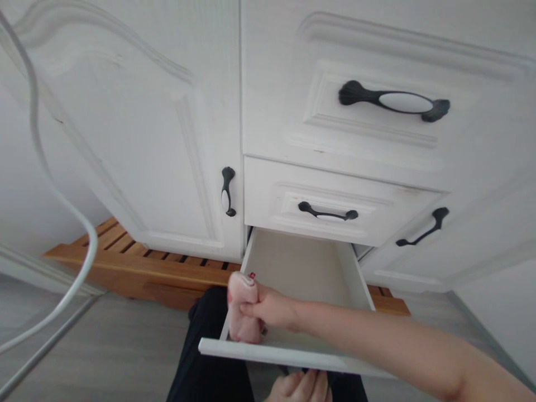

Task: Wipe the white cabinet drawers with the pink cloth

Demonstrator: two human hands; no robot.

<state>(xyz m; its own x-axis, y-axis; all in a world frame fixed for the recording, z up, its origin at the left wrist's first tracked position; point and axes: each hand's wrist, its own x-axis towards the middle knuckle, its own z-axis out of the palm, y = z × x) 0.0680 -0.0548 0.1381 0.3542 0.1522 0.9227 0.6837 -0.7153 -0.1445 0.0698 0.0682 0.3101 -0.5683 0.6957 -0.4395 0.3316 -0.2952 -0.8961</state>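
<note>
My right hand (272, 306) is closed around a soft pink cloth item (243, 312) with small red details. It holds the item over the front left corner of a pulled-out white drawer (310, 268). Below the drawer's front panel, my left hand (299, 386) has its fingers curled at a dark handle, which is mostly hidden by the panel and the fingers. The visible part of the drawer's floor is bare.
White cabinet fronts with dark handles rise ahead, including a closed drawer (330, 211) just above. A slatted wooden base (167, 273) runs beneath. A white cable (62, 195) hangs at the left. My knees are under the drawer.
</note>
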